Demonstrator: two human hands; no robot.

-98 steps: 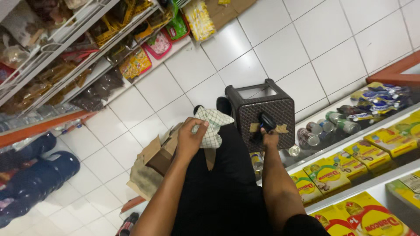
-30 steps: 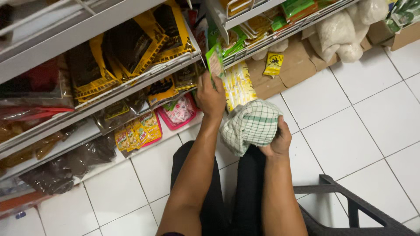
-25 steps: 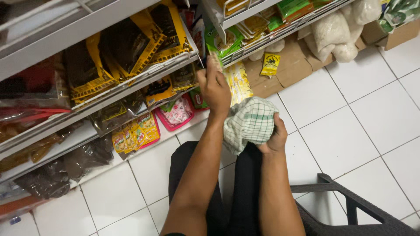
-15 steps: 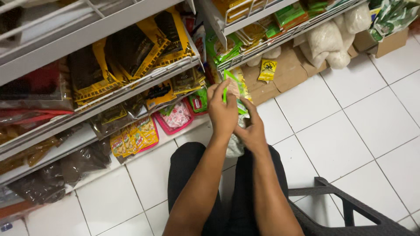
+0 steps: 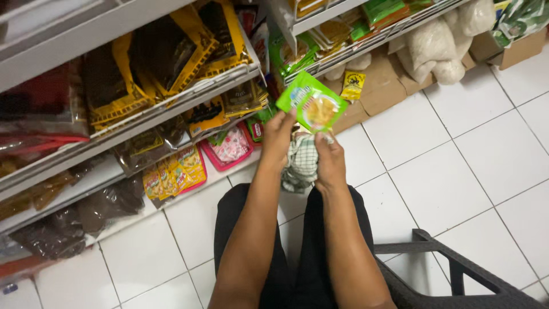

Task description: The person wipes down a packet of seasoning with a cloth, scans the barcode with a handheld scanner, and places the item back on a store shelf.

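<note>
Both hands pinch a green snack packet [image 5: 311,102] at twelve o'clock: left hand [image 5: 278,139] grips its lower-left edge, right hand [image 5: 329,162] its bottom, also clutching a checked cloth [image 5: 300,163], seemingly for wiping.

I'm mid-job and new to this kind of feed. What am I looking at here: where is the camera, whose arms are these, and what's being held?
There is no machine here. The single picture comes from a camera worn on a person's head, looking down at their own two bare arms and dark trousers. The left hand and the right hand together hold a green snack packet by its lower edge. A checked cloth is bunched just under the hands; which hand grips it is unclear. Ahead are wire shelves packed with yellow and dark packets, over a white tiled floor. A dark basket sits at the lower right.
</note>
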